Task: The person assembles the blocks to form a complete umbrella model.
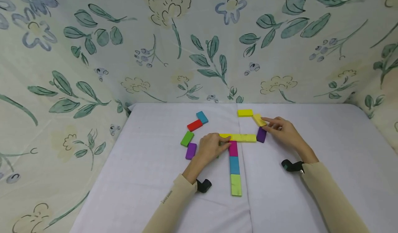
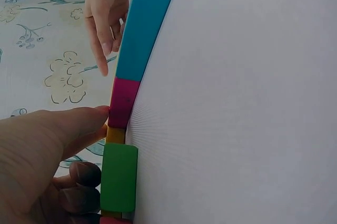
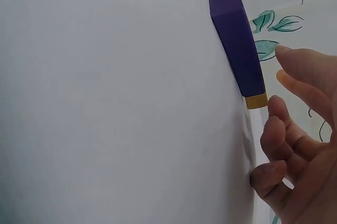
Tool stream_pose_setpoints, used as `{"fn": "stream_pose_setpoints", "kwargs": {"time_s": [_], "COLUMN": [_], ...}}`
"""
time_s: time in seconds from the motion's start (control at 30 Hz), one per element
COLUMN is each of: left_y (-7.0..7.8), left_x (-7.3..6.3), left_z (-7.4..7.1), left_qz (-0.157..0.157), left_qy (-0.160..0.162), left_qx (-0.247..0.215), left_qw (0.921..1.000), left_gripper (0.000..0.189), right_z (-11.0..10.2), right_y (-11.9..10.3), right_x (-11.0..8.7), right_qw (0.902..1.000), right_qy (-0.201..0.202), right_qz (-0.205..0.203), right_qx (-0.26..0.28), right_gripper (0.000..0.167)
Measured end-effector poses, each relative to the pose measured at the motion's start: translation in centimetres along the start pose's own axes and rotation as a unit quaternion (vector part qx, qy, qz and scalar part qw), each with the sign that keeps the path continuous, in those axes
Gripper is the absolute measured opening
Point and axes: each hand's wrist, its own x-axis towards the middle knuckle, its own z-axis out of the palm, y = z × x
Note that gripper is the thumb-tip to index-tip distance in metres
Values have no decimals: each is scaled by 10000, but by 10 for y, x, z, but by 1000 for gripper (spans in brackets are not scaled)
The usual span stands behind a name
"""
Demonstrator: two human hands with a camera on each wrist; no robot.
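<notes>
My left hand (image 1: 211,146) has its thumb and index finger on a yellow block (image 1: 225,136), at the join with a magenta block (image 1: 233,148). In the left wrist view the thumb is against the magenta block (image 2: 123,100), and the other fingers curl above a green block (image 2: 119,177). My right hand (image 1: 284,134) reaches its thumb and index fingertips to the right end of a tilted yellow block (image 1: 259,120). Below that lies a purple block (image 1: 261,134). The right wrist view shows thumb and fingers apart, beside the dark purple block (image 3: 237,39).
A pale yellow block (image 1: 244,138) continues the crossbar; blue (image 1: 234,165) and lime (image 1: 236,185) blocks extend the stem. On the left curve blue (image 1: 202,117), red (image 1: 195,125), green (image 1: 187,138) and purple (image 1: 191,151) blocks. Another yellow block (image 1: 245,113) lies at upper right on the white cloth (image 1: 140,191).
</notes>
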Motion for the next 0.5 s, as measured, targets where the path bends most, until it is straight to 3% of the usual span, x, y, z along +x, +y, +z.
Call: {"fn": "stream_pose_setpoints", "kwargs": {"time_s": [0.3,0.5], "left_y": [0,0], "left_x": [0,0], "left_z": [-2,-2], "left_qz": [-31,-69], "left_qy": [-28,-24], "left_qx": [-10,-23], "left_qw": [10000,10000], "left_gripper": [37,37], "right_z": [-3,-2], "right_y": [-4,0], "right_x": [7,9], "right_qw": [9975,9962], "right_qy": [-671,-801], "right_qz": [124,275], "right_qx": [180,208], "right_gripper": [52,51]}}
